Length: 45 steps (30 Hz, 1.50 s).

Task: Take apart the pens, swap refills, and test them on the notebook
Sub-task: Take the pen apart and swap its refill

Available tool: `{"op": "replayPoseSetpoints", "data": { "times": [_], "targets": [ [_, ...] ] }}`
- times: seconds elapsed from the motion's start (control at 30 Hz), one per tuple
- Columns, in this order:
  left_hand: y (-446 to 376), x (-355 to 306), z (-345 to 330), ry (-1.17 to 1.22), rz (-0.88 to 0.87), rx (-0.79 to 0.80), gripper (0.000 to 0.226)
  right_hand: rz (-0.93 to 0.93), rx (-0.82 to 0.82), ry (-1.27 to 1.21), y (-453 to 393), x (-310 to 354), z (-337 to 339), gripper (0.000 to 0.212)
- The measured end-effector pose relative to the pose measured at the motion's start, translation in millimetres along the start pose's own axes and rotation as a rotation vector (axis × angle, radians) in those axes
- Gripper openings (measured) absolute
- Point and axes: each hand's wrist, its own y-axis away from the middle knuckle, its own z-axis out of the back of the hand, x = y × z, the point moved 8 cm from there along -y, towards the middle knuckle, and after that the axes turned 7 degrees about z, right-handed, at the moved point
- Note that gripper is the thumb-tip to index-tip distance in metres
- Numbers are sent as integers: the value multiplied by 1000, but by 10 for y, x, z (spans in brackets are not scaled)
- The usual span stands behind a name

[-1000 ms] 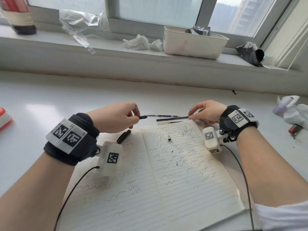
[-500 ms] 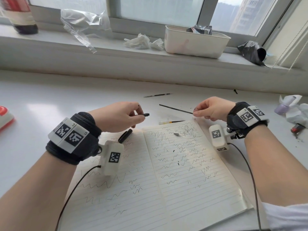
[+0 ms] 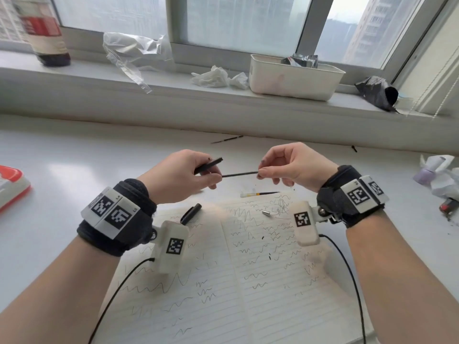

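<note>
Left hand (image 3: 183, 175) grips black pen barrel (image 3: 208, 165), right hand (image 3: 293, 167) pinches thin dark refill (image 3: 239, 174) by its end, both held above open notebook (image 3: 223, 281) on the table

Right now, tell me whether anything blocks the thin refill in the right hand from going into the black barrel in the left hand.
Nothing visible does. The right hand pinches the refill by one end; its free end reaches the left hand, just below the barrel, whose open end points up and right. Only open air lies between them.
</note>
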Motion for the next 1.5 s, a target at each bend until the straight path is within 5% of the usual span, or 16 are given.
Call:
{"op": "replayPoseSetpoints", "data": {
  "times": [0.2, 0.47, 0.97, 1.27, 1.5],
  "targets": [
    [-21, 121, 25, -136, 52, 42, 17, -25, -77, -7, -31, -243, 131, 16],
    [-19, 176, 52, -218, 88, 32, 14, -331, -41, 290, -170, -593, 245, 8],
    [-11, 145, 40, -232, 67, 38, 15, -237, -228, 163, -42, -430, 460, 9],
    [-14, 26, 5, -84, 22, 29, 17, -60, -12, -203, -22, 37, -214, 32],
    [13, -98, -56, 42, -33, 67, 17, 83, -71, -615, -74, 77, -302, 17]
  ]
}}
